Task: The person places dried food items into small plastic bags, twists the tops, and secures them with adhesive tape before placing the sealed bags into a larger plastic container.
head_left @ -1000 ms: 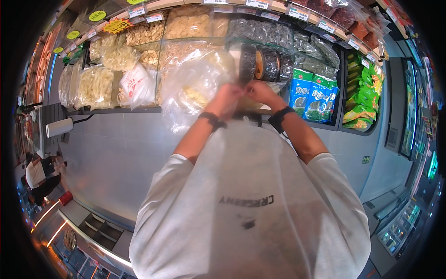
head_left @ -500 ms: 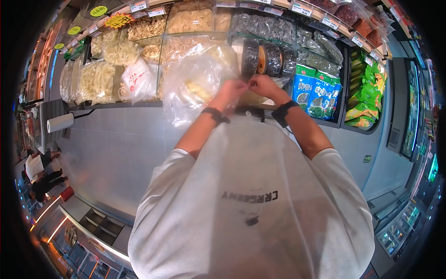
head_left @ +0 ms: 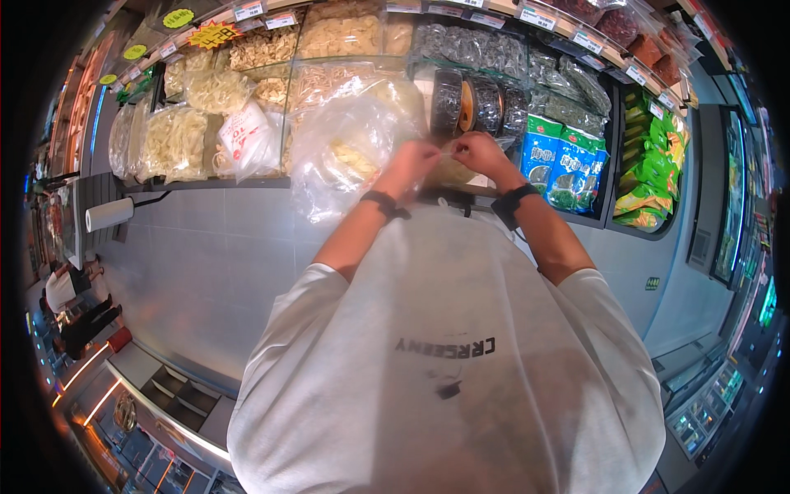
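Note:
My left hand point(head_left: 409, 165) and my right hand point(head_left: 483, 154) are held close together at the front edge of the display, fingertips pinched. Something thin and pale seems to run between them, too fine to name. Just beneath lies a pale yellowish bag point(head_left: 455, 172), partly covered by my fingers. A large clear plastic bag point(head_left: 317, 140) with pale yellow contents rests beside my left hand and wrist. Behind the fingertips stand round black packs point(head_left: 446, 103) in clear wrap.
Bags of dried pale food point(head_left: 183, 140) fill the bins at left. Blue and green packets point(head_left: 539, 156) stand at right, with green-yellow bags point(head_left: 650, 165) beyond. A paper roll point(head_left: 109, 214) sticks out at the counter's left. Behind on the left, a person point(head_left: 74, 305) stands in the aisle.
My hands have drawn slightly apart, with the right one shifting a little to the right. Both keep their pinch. The bags around them lie much as before.

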`<move>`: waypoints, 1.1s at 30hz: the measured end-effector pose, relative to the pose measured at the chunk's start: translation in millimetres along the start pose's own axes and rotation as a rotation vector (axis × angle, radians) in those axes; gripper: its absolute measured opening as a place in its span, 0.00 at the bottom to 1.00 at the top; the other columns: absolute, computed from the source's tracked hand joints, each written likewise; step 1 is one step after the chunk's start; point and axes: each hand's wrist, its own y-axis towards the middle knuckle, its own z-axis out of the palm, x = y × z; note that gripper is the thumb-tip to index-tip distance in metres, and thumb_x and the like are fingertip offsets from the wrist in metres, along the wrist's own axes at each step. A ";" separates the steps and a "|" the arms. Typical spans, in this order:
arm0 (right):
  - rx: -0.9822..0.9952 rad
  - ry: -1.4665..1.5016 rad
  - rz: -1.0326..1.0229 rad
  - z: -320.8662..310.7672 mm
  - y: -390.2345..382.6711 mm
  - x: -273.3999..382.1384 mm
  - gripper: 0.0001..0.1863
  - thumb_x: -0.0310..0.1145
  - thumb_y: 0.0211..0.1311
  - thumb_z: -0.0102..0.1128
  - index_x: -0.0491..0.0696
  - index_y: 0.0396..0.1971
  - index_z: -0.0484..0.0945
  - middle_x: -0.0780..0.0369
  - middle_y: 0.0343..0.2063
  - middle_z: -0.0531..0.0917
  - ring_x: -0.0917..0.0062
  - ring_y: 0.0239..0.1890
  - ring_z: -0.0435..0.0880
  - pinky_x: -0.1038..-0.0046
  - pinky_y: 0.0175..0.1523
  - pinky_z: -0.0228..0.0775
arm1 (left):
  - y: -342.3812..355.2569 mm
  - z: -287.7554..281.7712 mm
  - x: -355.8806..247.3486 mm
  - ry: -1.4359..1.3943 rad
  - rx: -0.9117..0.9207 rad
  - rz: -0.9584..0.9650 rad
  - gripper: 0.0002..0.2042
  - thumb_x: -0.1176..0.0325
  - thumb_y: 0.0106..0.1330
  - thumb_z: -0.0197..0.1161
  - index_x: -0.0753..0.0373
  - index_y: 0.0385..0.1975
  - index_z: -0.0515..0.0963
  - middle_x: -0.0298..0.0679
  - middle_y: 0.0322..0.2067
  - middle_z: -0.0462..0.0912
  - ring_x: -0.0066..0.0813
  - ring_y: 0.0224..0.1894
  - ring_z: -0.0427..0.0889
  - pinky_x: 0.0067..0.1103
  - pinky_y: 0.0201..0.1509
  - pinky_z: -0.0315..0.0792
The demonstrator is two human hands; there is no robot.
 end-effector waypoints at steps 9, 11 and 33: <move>-0.057 -0.023 -0.123 4.2 0.3 -1.7 0.07 0.32 0.51 0.67 0.47 0.29 0.84 0.57 0.32 0.85 0.59 0.40 0.83 0.61 0.51 0.72 | 7.9 8.5 -2.0 0.252 -0.027 0.156 0.10 0.62 0.65 0.62 0.59 0.38 0.84 0.41 0.41 0.83 0.45 0.46 0.82 0.33 0.50 0.77; -0.076 0.019 -0.125 1.8 -1.9 0.3 0.07 0.32 0.51 0.67 0.47 0.29 0.84 0.56 0.32 0.85 0.59 0.40 0.83 0.61 0.49 0.73 | 7.5 9.7 0.2 0.288 -0.030 0.174 0.09 0.62 0.65 0.61 0.58 0.38 0.84 0.41 0.41 0.83 0.45 0.45 0.82 0.33 0.49 0.77; -0.176 -0.043 -0.178 -2.3 -15.5 -16.6 0.09 0.30 0.52 0.68 0.46 0.33 0.86 0.55 0.33 0.86 0.59 0.43 0.84 0.62 0.52 0.74 | 11.7 28.0 -2.5 0.415 0.008 0.089 0.07 0.61 0.63 0.62 0.54 0.34 0.84 0.44 0.38 0.84 0.47 0.40 0.83 0.36 0.44 0.77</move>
